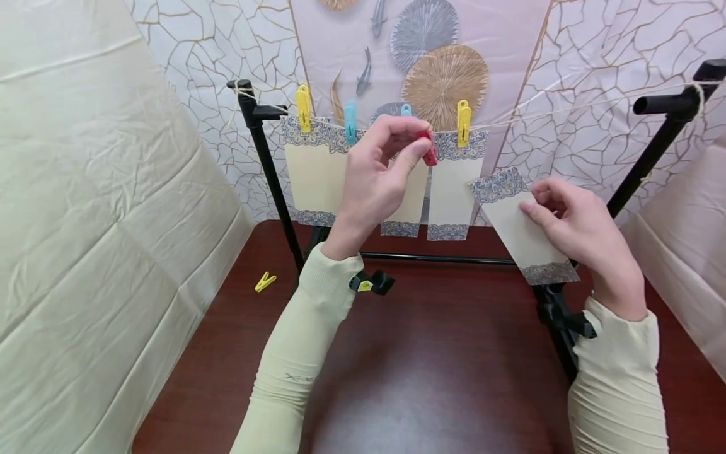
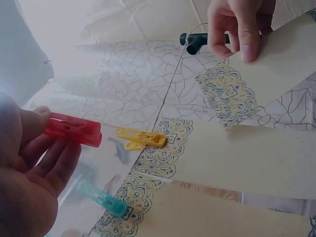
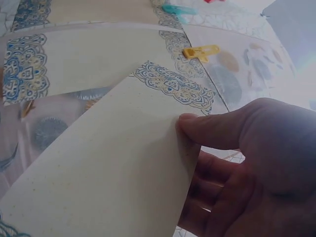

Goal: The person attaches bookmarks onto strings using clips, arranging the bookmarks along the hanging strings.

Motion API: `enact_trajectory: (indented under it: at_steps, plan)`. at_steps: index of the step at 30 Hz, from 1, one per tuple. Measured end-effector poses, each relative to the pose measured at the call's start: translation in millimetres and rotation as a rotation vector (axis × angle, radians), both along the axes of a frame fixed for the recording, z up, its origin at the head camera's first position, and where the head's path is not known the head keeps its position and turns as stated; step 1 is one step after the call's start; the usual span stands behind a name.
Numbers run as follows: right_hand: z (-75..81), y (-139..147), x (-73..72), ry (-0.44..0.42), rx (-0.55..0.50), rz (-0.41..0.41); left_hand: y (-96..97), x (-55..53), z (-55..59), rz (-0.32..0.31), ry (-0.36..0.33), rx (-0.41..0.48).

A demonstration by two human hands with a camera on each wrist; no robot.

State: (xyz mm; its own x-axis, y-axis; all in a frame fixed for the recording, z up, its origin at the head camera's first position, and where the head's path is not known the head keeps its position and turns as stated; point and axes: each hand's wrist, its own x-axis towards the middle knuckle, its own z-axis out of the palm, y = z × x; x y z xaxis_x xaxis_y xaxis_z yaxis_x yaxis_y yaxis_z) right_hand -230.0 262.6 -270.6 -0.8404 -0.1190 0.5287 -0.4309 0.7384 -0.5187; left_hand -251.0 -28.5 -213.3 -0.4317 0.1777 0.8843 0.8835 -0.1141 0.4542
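My left hand (image 1: 375, 173) pinches a red clothespin (image 1: 428, 149) between thumb and fingers, in front of the string. In the left wrist view the red clothespin (image 2: 74, 129) points away from the fingertips. To the right, my right hand (image 1: 584, 230) pinches a cream paper card (image 1: 524, 230) with blue lace-patterned ends by its right edge; the card hangs tilted, below the string. Between the hands, a yellow clothespin (image 1: 463, 123) holds a similar card (image 1: 450, 195) on the string. A blue clothespin (image 1: 406, 110) is partly hidden behind my left hand.
A string (image 1: 567, 108) runs between black posts (image 1: 266, 164) of a frame on the dark red table (image 1: 420, 378). At left, another yellow clothespin (image 1: 303, 108) and a blue one (image 1: 350, 122) hold cards. A loose yellow clothespin (image 1: 265, 282) lies on the table.
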Motion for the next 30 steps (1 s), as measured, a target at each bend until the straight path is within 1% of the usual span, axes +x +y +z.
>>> enact_trajectory:
  at_steps: [2, 5, 7, 10, 13, 18, 21, 24, 25, 26, 30]
  plan:
    - [2.4, -0.8, -1.1, -0.002, -0.013, 0.001, 3.7, -1.3, 4.1, 0.011, -0.030, 0.004]
    - [4.9, -0.9, -2.7, 0.005, -0.044, 0.003, 7.6, -2.5, 8.8, 0.017, -0.094, 0.023]
    - [5.7, -0.8, -4.5, 0.014, -0.063, 0.002, 10.4, -3.1, 12.2, 0.021, -0.114, 0.033]
    - [5.4, -1.5, -8.5, 0.030, -0.103, 0.012, 14.4, -3.1, 18.1, 0.044, -0.117, 0.026]
    - [3.5, -1.3, -12.6, 0.041, -0.149, 0.031, 18.5, -3.8, 24.9, 0.068, -0.105, 0.008]
    - [1.4, -1.0, -18.0, 0.059, -0.222, 0.023, 26.2, -5.6, 37.2, 0.090, -0.159, -0.018]
    - [2.5, -1.2, -20.2, 0.080, -0.267, 0.010, 32.9, -6.5, 45.2, 0.112, -0.181, -0.041]
    - [3.8, -0.7, -21.1, 0.102, -0.313, 0.004, 42.6, -8.5, 53.5, 0.145, -0.200, -0.077]
    - [3.9, -0.6, -21.1, 0.108, -0.325, 0.002, 46.5, -9.4, 56.4, 0.158, -0.216, -0.094]
    - [4.4, -0.5, -21.2, 0.110, -0.332, -0.003, 50.7, -10.5, 59.3, 0.164, -0.237, -0.108]
    - [5.6, -1.0, -21.8, 0.096, -0.345, -0.023, 67.7, -16.1, 67.8, 0.203, -0.259, -0.186]
